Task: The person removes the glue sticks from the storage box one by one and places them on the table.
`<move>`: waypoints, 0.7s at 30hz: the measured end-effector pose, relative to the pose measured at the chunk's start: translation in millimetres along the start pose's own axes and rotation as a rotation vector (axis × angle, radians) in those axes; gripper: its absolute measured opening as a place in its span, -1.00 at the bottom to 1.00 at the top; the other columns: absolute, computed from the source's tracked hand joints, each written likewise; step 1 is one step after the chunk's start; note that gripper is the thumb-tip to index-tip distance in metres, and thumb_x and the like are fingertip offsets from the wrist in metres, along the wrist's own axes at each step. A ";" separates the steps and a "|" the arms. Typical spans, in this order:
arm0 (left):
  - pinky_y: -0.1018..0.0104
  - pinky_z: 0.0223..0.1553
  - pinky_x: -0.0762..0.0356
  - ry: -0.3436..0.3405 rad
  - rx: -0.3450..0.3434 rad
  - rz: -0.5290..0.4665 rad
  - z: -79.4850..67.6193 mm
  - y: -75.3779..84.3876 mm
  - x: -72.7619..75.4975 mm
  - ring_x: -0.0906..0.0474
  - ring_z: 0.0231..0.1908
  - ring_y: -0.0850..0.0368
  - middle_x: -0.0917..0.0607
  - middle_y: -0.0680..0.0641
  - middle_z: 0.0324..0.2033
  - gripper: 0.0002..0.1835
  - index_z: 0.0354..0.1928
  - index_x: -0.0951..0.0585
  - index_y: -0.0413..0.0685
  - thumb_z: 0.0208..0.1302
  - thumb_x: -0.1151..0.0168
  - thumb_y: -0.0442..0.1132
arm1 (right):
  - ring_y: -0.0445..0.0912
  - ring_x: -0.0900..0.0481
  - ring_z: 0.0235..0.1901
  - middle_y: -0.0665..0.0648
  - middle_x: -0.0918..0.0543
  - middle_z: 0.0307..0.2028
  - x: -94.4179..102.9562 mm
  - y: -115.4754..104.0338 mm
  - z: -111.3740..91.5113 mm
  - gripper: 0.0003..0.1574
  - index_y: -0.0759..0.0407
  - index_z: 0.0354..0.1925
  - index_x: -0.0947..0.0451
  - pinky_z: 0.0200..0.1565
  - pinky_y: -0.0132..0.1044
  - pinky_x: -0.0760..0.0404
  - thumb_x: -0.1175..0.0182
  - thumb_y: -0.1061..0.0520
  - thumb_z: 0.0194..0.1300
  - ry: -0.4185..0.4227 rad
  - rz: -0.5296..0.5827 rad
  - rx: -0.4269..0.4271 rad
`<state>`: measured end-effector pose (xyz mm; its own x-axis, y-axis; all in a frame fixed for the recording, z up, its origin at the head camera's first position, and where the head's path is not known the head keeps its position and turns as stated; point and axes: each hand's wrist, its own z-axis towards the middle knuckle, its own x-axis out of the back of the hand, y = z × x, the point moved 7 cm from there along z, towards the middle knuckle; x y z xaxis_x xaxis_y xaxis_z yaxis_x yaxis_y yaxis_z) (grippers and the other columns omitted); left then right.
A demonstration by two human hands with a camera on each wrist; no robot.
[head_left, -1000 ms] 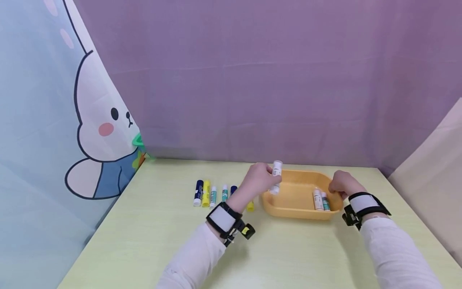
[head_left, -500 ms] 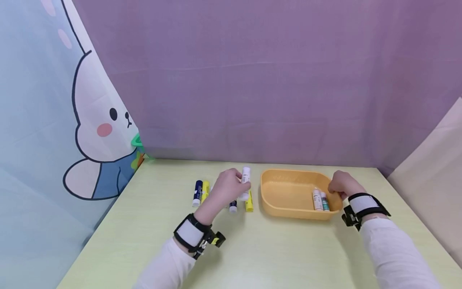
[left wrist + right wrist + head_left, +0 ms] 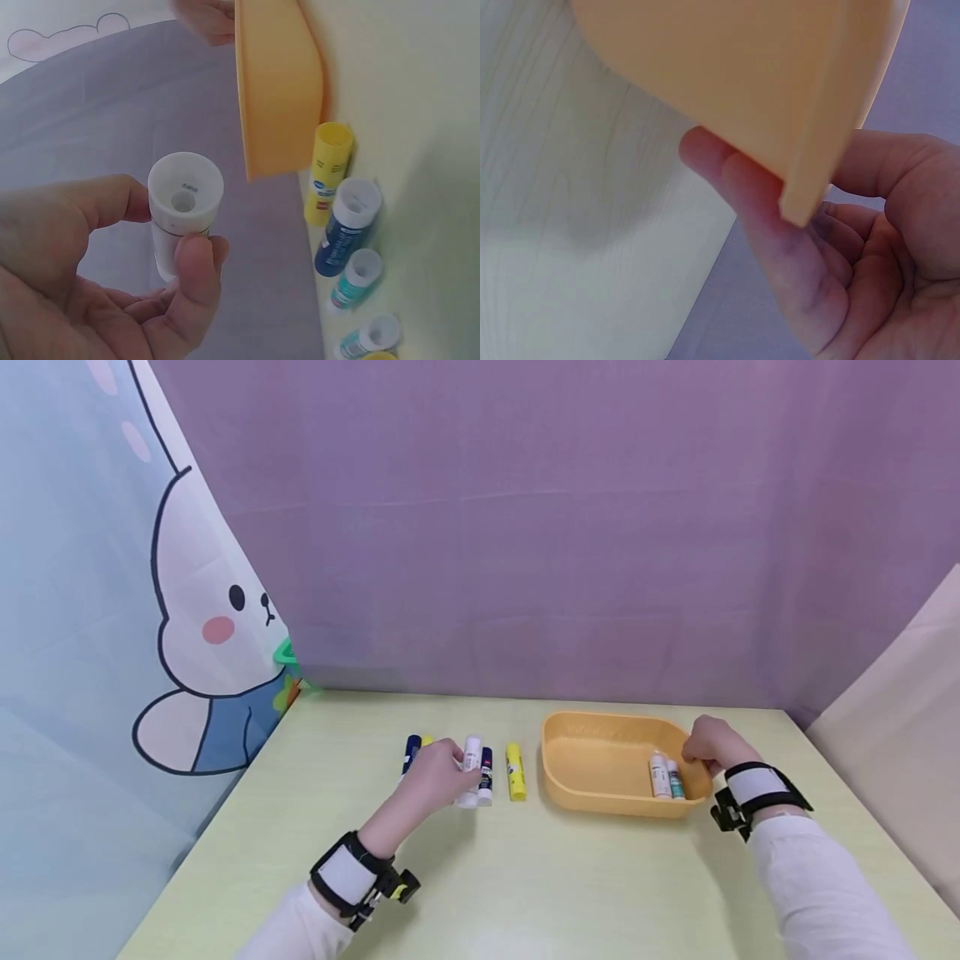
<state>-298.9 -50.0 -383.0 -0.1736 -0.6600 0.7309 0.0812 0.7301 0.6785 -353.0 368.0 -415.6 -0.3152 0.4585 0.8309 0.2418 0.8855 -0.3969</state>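
Observation:
My left hand [image 3: 429, 774] pinches a white glue stick [image 3: 472, 753] between thumb and fingers, above the row of glue sticks. In the left wrist view the hollow end of this white stick faces the camera. Just right of it in the head view lie a navy glue stick [image 3: 485, 777] and a yellow glue stick [image 3: 516, 772]. My right hand [image 3: 716, 743] grips the right rim of an orange plastic tray [image 3: 600, 804], thumb on one side and fingers on the other. Inside the tray a white glue stick [image 3: 660, 775] and a smaller teal glue stick [image 3: 676, 779] lie side by side.
Another navy glue stick [image 3: 412, 750] and a yellow one are partly hidden behind my left hand. Two teal glue sticks [image 3: 355, 279] show in the left wrist view. A purple curtain [image 3: 525, 568] hangs behind the table's [image 3: 570, 893] back edge.
My left hand has carried the white glue stick leftward from over the tray's left edge to above the row, and lower. The right hand has stayed on the tray rim.

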 end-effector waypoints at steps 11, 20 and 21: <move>0.40 -0.68 -0.40 -0.053 0.016 0.013 -11.7 -25.4 -8.6 -0.51 -0.68 0.16 -0.56 -0.05 -0.62 -0.68 -0.28 -0.50 -0.26 0.12 -0.30 -0.13 | -0.11 -0.57 -0.70 0.20 -0.53 -0.59 -0.4 0.0 1.5 -0.88 0.47 -0.45 -0.42 -0.54 -0.28 -0.62 -0.03 0.36 -0.02 0.000 0.001 0.000; 0.42 -0.69 -0.38 -0.109 0.065 0.007 -13.0 -42.3 -26.2 -0.49 -0.67 0.14 -0.55 -0.07 -0.58 -0.73 -0.36 -0.46 -0.20 0.10 -0.30 -0.16 | -0.10 -0.58 -0.69 0.22 -0.53 -0.57 -0.8 0.7 1.8 -0.86 0.49 -0.43 -0.41 -0.52 -0.27 -0.63 -0.04 0.36 0.00 -0.011 0.007 -0.010; 0.42 -0.69 -0.39 -0.113 0.065 0.012 -12.8 -44.0 -28.2 -0.48 -0.67 0.14 -0.54 -0.07 -0.59 -0.73 -0.37 -0.46 -0.19 0.10 -0.30 -0.16 | -0.10 -0.58 -0.69 0.22 -0.53 -0.57 -0.7 0.9 1.9 -0.86 0.50 -0.43 -0.41 -0.52 -0.27 -0.63 -0.04 0.36 0.01 -0.012 0.006 -0.010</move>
<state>-284.9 -65.8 -432.6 -0.2832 -0.6299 0.7232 0.0203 0.7500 0.6611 -354.4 368.7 -417.4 -0.3245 0.4646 0.8239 0.2526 0.8820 -0.3979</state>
